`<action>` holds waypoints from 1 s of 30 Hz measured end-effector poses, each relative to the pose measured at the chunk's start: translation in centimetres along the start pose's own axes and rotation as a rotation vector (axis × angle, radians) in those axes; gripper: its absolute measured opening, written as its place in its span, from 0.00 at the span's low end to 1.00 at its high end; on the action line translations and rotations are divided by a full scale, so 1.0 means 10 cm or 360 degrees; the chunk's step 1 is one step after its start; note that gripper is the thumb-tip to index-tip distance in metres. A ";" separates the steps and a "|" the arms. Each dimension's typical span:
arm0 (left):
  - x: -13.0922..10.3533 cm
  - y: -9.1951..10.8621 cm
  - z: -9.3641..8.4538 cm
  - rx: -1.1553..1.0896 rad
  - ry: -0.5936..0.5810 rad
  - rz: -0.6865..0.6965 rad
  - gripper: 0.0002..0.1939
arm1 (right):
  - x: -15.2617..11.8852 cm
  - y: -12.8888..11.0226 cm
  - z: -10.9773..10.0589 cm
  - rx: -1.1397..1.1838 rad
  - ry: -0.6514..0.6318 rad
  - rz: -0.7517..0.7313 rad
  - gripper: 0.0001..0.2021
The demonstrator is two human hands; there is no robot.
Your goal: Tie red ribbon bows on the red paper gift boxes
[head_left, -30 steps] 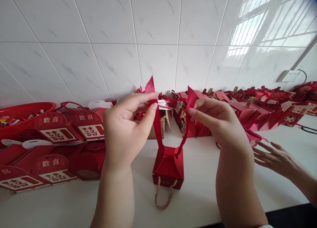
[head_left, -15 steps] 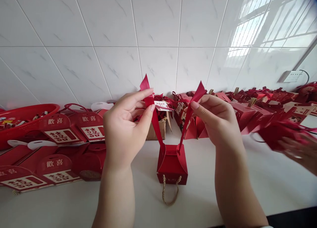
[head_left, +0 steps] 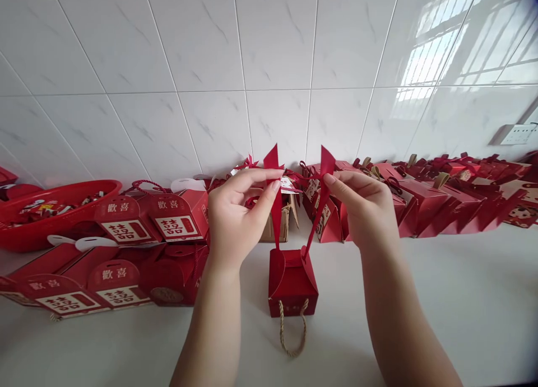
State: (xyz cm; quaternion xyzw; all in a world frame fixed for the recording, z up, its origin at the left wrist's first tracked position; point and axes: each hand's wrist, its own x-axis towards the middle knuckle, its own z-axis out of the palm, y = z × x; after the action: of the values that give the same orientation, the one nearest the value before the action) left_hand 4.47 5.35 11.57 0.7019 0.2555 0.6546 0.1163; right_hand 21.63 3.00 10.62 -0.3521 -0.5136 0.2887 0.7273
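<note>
A small red gift box [head_left: 293, 280] stands on the white counter between my forearms, a twisted rope handle [head_left: 293, 353] hanging from its near side. From its top rises a red ribbon [head_left: 276, 222] in two strands. My left hand [head_left: 241, 213] pinches the left strand near its pointed end, between thumb and fingers. The other strand is pinched the same way by my right hand [head_left: 363, 199]. Both ribbon tips stick up above my fingers, and the strands are apart.
Red boxes with white labels [head_left: 174, 225] are stacked at left, in front of a red basin [head_left: 63, 219] of wrapped sweets. A cardboard box [head_left: 290, 222] stands behind the gift box. Rows of red boxes [head_left: 424, 208] line the tiled wall [head_left: 277, 56] at right.
My hands have come closer together, bringing the two ribbon ends nearer each other. The view has shifted a little. Another person's hand with a red item at right has left the view.
</note>
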 end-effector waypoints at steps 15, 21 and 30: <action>0.00 -0.02 0.05 -0.0204 -0.0044 -0.0262 0.21 | 0.03 0.10 0.02 0.0039 -0.0032 -0.0282 0.02; 0.01 0.06 0.04 -0.0188 0.0060 -0.0274 0.21 | 0.02 0.08 0.01 0.0023 -0.0028 -0.0272 0.02; -0.01 0.04 0.06 -0.0177 0.0126 -0.0204 0.19 | 0.01 0.07 0.01 -0.0023 0.0010 -0.0283 0.03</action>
State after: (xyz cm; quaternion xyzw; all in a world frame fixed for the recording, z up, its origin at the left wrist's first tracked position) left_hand 5.11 5.02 11.62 0.6501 0.2676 0.6863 0.1864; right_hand 21.53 3.55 10.10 -0.3113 -0.5426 0.2180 0.7491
